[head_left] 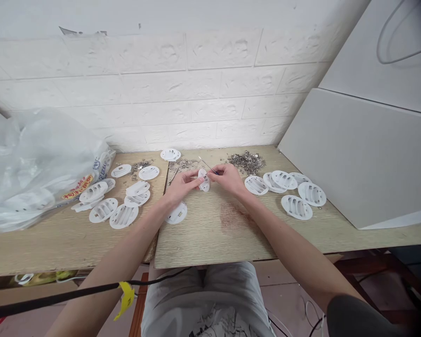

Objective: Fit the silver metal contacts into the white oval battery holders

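Observation:
Tilted on edge over the table, a round white plastic piece with slots is gripped between the fingers of my left hand. My right hand, just right of it, is closed around a thin metal-shafted tool whose tip points up and left, away from the piece. Its dark handle is mostly hidden by my fingers, so its exact kind cannot be told. Under my left wrist lies another white disc, partly covered. A heap of small metal parts sits beyond my right hand.
Several slotted white discs lie at right and left. A clear plastic bag holding more discs fills the left side. Smaller metal bits lie near the brick-patterned wall. A large pale panel bounds the right. A black cable crosses below.

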A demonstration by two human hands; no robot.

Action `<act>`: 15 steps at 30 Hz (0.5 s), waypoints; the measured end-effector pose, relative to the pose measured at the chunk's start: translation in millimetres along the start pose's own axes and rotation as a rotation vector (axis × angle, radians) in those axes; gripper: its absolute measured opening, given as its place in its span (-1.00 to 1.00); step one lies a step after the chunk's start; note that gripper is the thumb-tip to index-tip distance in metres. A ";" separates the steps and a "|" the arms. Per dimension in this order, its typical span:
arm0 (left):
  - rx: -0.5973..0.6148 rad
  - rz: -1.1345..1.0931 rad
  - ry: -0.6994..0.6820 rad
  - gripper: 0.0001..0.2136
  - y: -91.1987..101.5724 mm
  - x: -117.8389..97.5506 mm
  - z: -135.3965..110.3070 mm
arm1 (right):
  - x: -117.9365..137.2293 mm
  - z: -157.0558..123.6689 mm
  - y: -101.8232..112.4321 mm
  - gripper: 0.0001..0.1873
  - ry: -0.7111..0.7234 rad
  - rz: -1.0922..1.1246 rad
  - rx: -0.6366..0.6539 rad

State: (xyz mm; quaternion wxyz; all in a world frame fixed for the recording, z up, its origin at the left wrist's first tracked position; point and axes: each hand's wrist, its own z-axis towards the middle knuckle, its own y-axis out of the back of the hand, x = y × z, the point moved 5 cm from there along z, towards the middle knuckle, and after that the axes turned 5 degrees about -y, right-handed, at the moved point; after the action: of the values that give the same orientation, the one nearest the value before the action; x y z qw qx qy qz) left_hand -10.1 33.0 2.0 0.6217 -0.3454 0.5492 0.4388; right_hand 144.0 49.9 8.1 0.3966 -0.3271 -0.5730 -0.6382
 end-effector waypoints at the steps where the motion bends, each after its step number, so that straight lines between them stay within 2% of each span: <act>1: -0.001 0.005 -0.002 -0.59 0.0 -0.5 -0.2 | -0.1 0.0 0.7 -0.82 -0.004 -0.007 -0.009; 8: 0.027 0.013 -0.031 -0.61 -1.4 -2.7 -1.6 | -1.1 1.7 1.2 -0.88 0.029 0.105 -0.029; 15: -0.024 -0.018 -0.054 -0.62 2.8 5.8 3.1 | -2.8 4.4 -3.4 -0.82 0.061 0.150 0.052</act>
State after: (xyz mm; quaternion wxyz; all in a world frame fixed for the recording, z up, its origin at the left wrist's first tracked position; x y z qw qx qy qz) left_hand -11.5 37.8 -3.2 0.6361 -0.3457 0.5237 0.4491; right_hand 142.2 54.7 4.6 0.4688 -0.3391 -0.5510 -0.6014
